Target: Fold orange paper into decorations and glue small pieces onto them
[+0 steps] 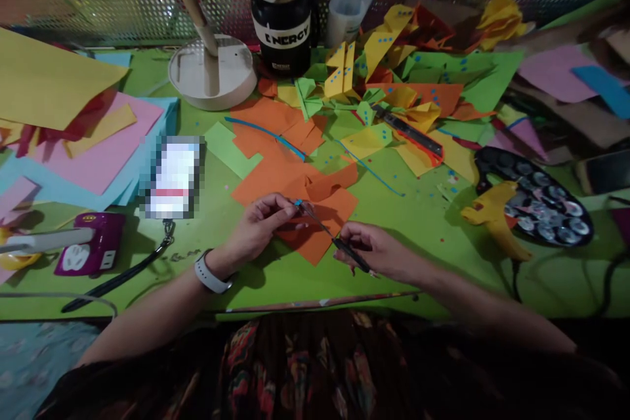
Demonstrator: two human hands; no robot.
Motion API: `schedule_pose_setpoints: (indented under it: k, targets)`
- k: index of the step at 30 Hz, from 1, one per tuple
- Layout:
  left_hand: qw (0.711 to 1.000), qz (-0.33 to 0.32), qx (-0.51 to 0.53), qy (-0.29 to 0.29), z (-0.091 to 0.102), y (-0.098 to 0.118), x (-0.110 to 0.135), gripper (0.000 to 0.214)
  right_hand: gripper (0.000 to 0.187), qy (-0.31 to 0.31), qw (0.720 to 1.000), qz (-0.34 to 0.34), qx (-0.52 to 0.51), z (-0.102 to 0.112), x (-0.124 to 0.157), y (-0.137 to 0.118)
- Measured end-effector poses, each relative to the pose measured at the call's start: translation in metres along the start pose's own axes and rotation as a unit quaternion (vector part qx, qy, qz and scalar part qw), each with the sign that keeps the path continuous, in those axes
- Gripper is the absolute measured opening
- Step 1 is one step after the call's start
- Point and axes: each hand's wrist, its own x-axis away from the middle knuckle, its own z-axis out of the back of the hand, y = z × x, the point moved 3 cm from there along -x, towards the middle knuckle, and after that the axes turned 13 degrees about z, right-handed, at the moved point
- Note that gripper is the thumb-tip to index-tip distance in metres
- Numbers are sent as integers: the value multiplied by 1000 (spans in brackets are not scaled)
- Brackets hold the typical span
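Note:
My left hand (260, 220) pinches a small piece of blue paper (298, 203) between thumb and fingertips. In my right hand (377, 246) are black-handled scissors (352, 255), their thin blades reaching left to the blue piece. Both hands are just above orange paper sheets (315, 248) lying on the green table. Fingers partly cover the scissor handles. Past the hands, a narrow blue paper strip (266, 133) rests across more orange paper.
Folded yellow paper shapes (388, 39) and green scraps crowd the back right, near a cutter knife (411, 132). A black bottle (283, 20) and white fan base (214, 75) stand behind. Left are a phone (172, 177) and purple stapler-like device (91, 246); right, a black palette (546, 203).

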Motion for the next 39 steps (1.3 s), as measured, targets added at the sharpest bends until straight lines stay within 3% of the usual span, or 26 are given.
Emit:
schedule_pose_setpoints:
  k: [21,28,39]
  targets:
    - [1000,4,-14,3,-2,3,1,19,49,8,1000,-3,-29,1,-2,6]
    - [998,41,-21,35,1,0,2,21,51,5,999,17,-31,1,-1,8]
    - [992,80,-63,74,-2,4,10,26,52,10,1000,-9,-19,0,1,2]
